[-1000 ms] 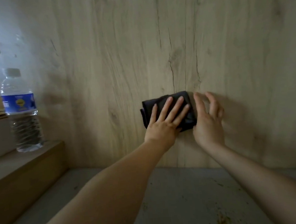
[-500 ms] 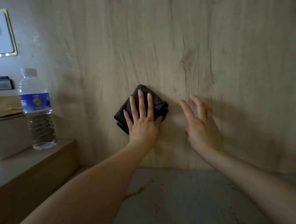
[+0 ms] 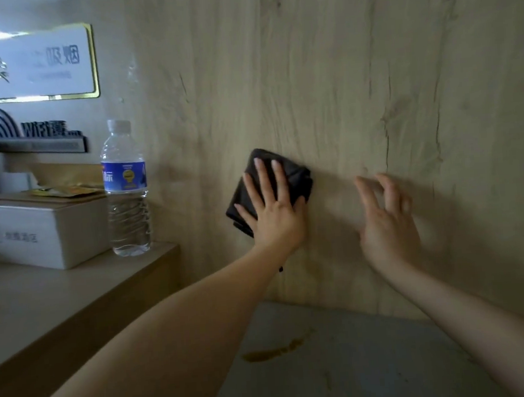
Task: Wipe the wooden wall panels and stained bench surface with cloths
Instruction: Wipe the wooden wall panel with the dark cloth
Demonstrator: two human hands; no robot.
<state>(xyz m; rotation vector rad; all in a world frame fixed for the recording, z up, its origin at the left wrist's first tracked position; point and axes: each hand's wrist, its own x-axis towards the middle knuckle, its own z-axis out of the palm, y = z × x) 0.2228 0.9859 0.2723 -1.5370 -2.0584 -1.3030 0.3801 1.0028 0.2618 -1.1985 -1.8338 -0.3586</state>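
Dark cloth [image 3: 286, 171] sits flat on the wall panel [image 3: 338, 69], left hand [image 3: 271, 210] pressing it with straight fingers, grip open. Right hand [image 3: 386, 220] at 3 o'clock, loose, empty. Risk: sweeping toward 9 o'clock could topple the water bottle [image 3: 126, 189] off its ledge.

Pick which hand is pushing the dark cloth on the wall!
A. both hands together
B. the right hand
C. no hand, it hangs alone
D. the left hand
D: the left hand lies flat with straight fingers on the dark cloth against the wooden wall, while the right hand is off to the side with nothing in it.
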